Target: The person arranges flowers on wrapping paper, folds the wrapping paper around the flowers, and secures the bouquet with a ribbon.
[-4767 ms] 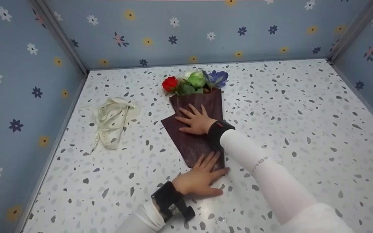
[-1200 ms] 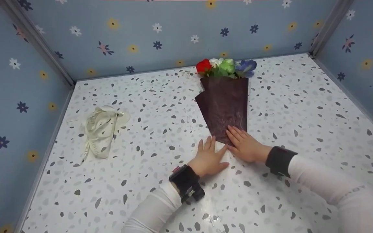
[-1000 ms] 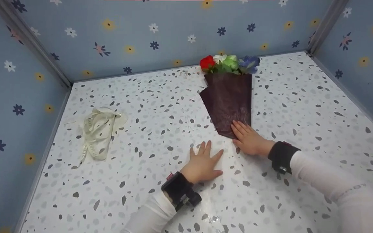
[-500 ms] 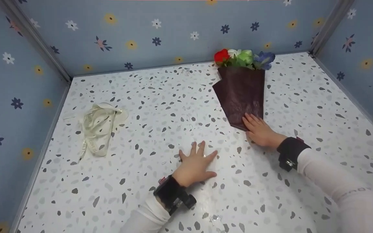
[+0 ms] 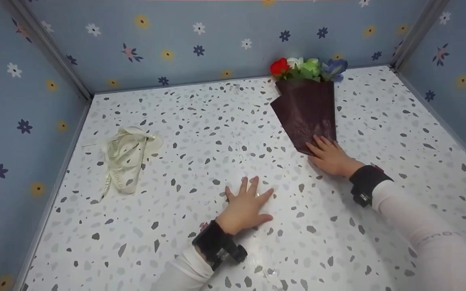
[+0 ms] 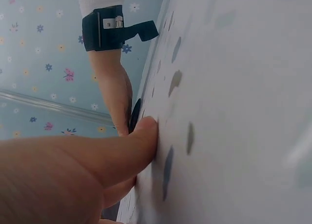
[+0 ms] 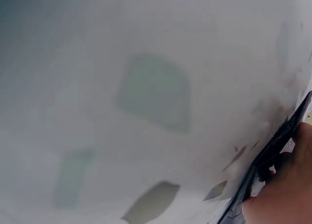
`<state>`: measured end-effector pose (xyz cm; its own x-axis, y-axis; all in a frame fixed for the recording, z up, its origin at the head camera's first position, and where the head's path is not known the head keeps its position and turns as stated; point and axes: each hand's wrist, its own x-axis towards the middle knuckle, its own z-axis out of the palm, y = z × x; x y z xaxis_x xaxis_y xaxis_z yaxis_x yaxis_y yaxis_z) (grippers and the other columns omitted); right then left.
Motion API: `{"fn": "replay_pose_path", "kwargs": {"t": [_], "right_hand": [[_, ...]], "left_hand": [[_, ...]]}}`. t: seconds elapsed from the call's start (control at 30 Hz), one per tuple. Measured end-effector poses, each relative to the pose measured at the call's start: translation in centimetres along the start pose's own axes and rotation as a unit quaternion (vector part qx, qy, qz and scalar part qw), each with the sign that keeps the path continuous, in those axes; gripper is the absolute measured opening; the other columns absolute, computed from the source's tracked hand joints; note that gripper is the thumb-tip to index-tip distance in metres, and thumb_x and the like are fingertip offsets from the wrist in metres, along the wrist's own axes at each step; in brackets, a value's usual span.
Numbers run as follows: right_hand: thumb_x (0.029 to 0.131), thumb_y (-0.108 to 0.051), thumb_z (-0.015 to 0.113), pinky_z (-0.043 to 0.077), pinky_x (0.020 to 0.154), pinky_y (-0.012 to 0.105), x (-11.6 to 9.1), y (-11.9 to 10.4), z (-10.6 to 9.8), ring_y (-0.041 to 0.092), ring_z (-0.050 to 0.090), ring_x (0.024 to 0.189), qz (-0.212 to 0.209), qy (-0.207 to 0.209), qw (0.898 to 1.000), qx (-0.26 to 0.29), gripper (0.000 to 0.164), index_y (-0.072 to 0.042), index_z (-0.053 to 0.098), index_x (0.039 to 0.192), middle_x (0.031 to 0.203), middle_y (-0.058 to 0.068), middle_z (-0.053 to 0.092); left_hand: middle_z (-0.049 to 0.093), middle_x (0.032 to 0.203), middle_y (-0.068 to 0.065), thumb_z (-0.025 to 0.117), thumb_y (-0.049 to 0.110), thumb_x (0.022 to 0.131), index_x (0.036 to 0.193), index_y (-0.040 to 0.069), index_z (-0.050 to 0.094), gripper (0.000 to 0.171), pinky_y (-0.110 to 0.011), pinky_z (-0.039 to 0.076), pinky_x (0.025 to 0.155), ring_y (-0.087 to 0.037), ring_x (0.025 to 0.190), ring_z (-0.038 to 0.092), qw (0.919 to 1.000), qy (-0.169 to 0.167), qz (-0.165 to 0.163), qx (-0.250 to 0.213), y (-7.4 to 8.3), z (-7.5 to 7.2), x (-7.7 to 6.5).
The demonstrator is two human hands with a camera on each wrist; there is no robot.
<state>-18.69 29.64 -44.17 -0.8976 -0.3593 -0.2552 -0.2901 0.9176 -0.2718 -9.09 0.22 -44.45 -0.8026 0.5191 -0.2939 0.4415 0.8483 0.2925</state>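
Note:
A bouquet (image 5: 308, 109) in dark maroon wrapping lies at the back right of the head view, its red, white, green and blue blooms (image 5: 310, 68) against the far wall. My right hand (image 5: 330, 159) rests on the wrapper's narrow lower end with fingers extended. In the right wrist view, the wrapper's dark edge (image 7: 278, 143) runs beside that hand. Fingers spread, my left hand (image 5: 243, 212) lies flat on the speckled tabletop (image 5: 200, 258), apart from the bouquet. The left wrist view shows its thumb (image 6: 131, 146) on the surface, with the right forearm beyond.
A loose heap of cream printed ribbon (image 5: 130, 188) lies on the left of the table. Blue flower-patterned walls (image 5: 217, 32) close off the back and both sides. A small clear scrap (image 5: 271, 275) sits near the front.
The bouquet has slid toward the back right under my right hand, which moved from its middle to its lower end. My left hand has come off the wrapper and now lies on the table.

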Motion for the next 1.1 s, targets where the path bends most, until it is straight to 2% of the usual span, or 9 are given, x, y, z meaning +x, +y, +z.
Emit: {"fn": "replay_pose_path", "kwargs": {"t": [0.27,0.43,0.53,0.63,0.77,0.87,0.97,1.03,1.1], "right_hand": [[0.103,-0.041,0.026,-0.004,0.111,0.062,0.8,0.1,-0.3,0.042,-0.004,0.144,0.017,-0.008,1.0,-0.011,0.061,-0.005,0.014,0.152,0.157,0.023,-0.001],[0.103,-0.038,0.026,-0.001,0.112,0.061,1.1,0.0,-0.2,0.043,0.001,0.144,0.021,0.018,1.0,-0.01,0.058,-0.005,0.021,0.15,0.157,0.025,0.005],[0.103,-0.04,0.025,0.001,0.113,0.06,0.8,-0.4,-0.2,0.044,0.006,0.143,0.022,0.051,0.998,-0.002,0.057,-0.006,0.027,0.149,0.155,0.025,0.012],[0.103,-0.039,0.028,0.002,0.114,0.058,0.3,-1.0,-0.1,0.043,0.012,0.143,0.014,0.103,0.994,0.016,0.055,-0.008,0.033,0.147,0.154,0.025,0.02],[0.102,-0.035,0.034,0.005,0.115,0.055,-0.1,-1.7,-0.3,0.042,0.021,0.14,-0.014,0.185,0.982,0.033,0.051,-0.008,0.038,0.144,0.151,0.024,0.029],[0.102,-0.03,0.038,0.008,0.115,0.053,-0.3,-2.0,-0.6,0.04,0.027,0.138,-0.03,0.224,0.973,0.04,0.048,-0.004,0.041,0.142,0.149,0.024,0.033],[0.101,-0.025,0.04,0.014,0.114,0.052,-0.5,-2.1,-0.6,0.041,0.031,0.135,-0.034,0.243,0.968,0.053,0.046,-0.002,0.042,0.14,0.146,0.025,0.035],[0.101,-0.025,0.04,0.017,0.113,0.053,-0.6,-2.2,-0.5,0.041,0.031,0.134,-0.029,0.247,0.966,0.063,0.045,-0.001,0.043,0.139,0.146,0.025,0.036],[0.101,-0.025,0.039,0.019,0.112,0.053,-0.8,-2.3,-0.4,0.041,0.03,0.134,-0.023,0.243,0.967,0.076,0.045,-0.001,0.043,0.14,0.146,0.024,0.035]], "left_hand": [[0.01,0.158,-0.015,0.059,0.053,0.086,0.148,0.032,0.03,0.072,-0.079,0.009,0.097,-0.044,0.143,0.005,0.9999,0.009,0.002,-0.008,0.0,-0.7,0.0],[0.009,0.158,-0.015,0.059,0.054,0.086,0.148,0.033,0.029,0.072,-0.079,0.008,0.097,-0.044,0.143,0.005,0.9999,0.007,0.0,-0.009,0.1,-0.7,0.0],[0.008,0.158,-0.015,0.058,0.055,0.086,0.149,0.034,0.028,0.073,-0.078,0.008,0.097,-0.044,0.143,0.004,1.0,0.001,0.0,-0.007,0.3,-0.6,0.0],[0.008,0.158,-0.015,0.058,0.055,0.086,0.149,0.034,0.028,0.073,-0.078,0.009,0.098,-0.044,0.143,0.005,1.0,-0.003,0.0,-0.003,0.3,-0.4,-0.1],[0.008,0.158,-0.014,0.057,0.055,0.086,0.149,0.033,0.027,0.073,-0.078,0.009,0.098,-0.045,0.143,0.005,1.0,-0.002,0.0,0.0,0.3,-0.3,-0.1],[0.008,0.158,-0.015,0.057,0.055,0.087,0.149,0.032,0.028,0.072,-0.078,0.009,0.098,-0.045,0.143,0.006,1.0,0.001,0.003,-0.002,0.3,-0.3,0.0],[0.019,0.156,-0.017,0.054,0.052,0.089,0.148,0.025,0.033,0.068,-0.074,0.016,0.101,-0.044,0.142,0.016,0.9995,0.028,-0.001,-0.013,0.0,-0.5,-0.1],[0.031,0.151,-0.02,0.053,0.049,0.092,0.145,0.018,0.039,0.063,-0.067,0.026,0.103,-0.042,0.137,0.031,0.9971,0.068,-0.007,-0.033,-0.6,-1.1,-0.3],[0.044,0.142,-0.021,0.051,0.045,0.094,0.14,0.01,0.045,0.058,-0.058,0.036,0.102,-0.039,0.129,0.045,0.9905,0.123,-0.02,-0.059,-1.7,-2.1,-0.6]]}}
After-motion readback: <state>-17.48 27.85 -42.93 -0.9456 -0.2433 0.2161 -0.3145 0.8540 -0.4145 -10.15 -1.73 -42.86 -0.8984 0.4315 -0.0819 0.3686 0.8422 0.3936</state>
